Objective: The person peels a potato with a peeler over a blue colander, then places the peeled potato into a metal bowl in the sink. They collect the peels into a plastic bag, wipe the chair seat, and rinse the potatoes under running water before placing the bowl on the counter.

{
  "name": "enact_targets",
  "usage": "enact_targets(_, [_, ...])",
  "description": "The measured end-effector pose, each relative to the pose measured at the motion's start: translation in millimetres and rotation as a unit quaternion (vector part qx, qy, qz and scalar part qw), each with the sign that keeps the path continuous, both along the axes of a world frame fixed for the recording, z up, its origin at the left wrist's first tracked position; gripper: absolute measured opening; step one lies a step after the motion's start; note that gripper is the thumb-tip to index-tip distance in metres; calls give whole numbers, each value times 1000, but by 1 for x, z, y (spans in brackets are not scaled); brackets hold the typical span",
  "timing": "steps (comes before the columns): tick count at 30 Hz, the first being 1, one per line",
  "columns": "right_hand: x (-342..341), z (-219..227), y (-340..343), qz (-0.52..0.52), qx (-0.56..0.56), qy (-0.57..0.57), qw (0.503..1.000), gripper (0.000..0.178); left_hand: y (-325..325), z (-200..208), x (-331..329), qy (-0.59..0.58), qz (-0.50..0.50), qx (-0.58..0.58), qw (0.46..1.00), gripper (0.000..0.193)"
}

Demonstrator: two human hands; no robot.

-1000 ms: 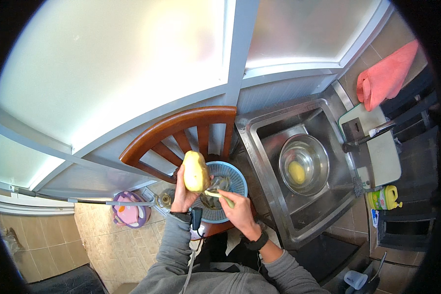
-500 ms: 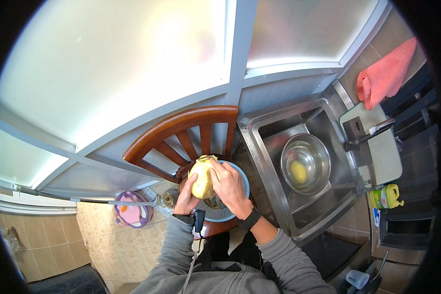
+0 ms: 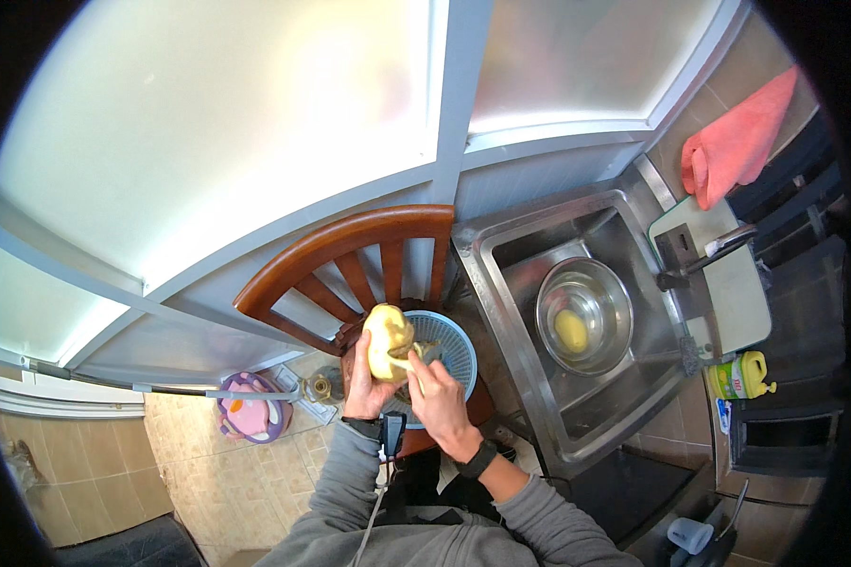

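Curled around a peeler point(image 3: 410, 363), the right hand point(image 3: 439, 402) has drawn back from the far end of the potato point(image 3: 384, 338), which the half-open left hand point(image 3: 367, 384) cups just leftward, peeling seemingly unfinished.

From my remote station I have the left forearm point(image 3: 338, 477) and right forearm point(image 3: 548, 510) angled inward, the left grip point(image 3: 371, 386) cupped with thumb point(image 3: 362, 352) raised, the right grip point(image 3: 442, 402) just beside it, fingers point(image 3: 422, 372) curled firmly.
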State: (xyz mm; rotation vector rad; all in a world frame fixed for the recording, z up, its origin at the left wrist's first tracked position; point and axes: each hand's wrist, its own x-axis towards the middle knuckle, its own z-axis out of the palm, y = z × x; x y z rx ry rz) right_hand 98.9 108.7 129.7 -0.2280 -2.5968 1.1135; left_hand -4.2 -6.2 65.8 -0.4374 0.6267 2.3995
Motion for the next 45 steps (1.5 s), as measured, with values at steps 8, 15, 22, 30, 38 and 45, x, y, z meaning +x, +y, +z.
enact_targets(8, [-20, 29, 16, -20, -75, 38, 996, 31, -7, 14, -11, 64, -35, -71, 995, 52])
enact_targets(15, [-50, 25, 19, -25, -47, 9, 999, 31, -5, 15, 2, 98, -45, -136, 985, 52])
enact_targets(22, [-16, 12, -4, -36, -56, 41, 997, 32, -1, 13, 3, 96, -10, -97, 991, 49])
enact_targets(30, [0, -1, -13, -18, -9, 27, 999, 34, 8, 6, 1, 14, 14, -54, 998, 48])
enact_targets(38, [15, 1, -3, 17, -104, -76, 991, 32, -4, -1, -12, 26, -26, -95, 995, 61])
enact_targets(45, [-29, 28, 39, -31, -137, 56, 988, 28, -17, 11, -14, 52, -51, -63, 995, 60])
